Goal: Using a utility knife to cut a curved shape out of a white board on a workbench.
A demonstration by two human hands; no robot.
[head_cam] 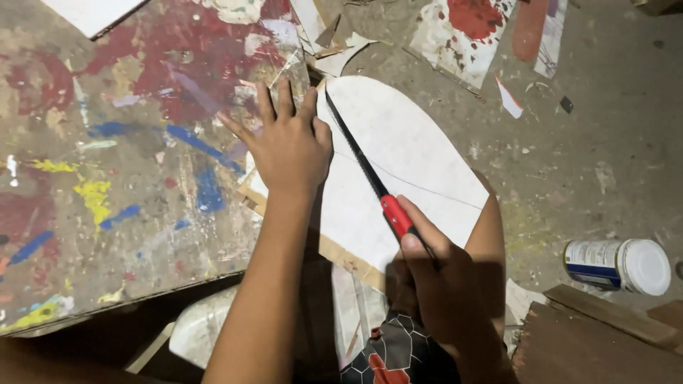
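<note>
My left hand (288, 142) lies flat, fingers spread, on the edge of a paint-spattered table (107, 178), pressing down the near side of a white board (405, 156) with a rounded far end. A thin pencil line crosses the board. My right hand (434, 274) grips the red handle of a small hand saw (356, 160). Its dark blade runs up and to the left along the board, close beside my left thumb. The board overhangs the table's edge above the floor.
A white can (617, 265) lies on its side on the grey floor at the right. A brown wooden plank (597, 341) sits at the bottom right. Paint-stained scraps of paper and card (466, 28) litter the floor at the top. My knee shows under the board.
</note>
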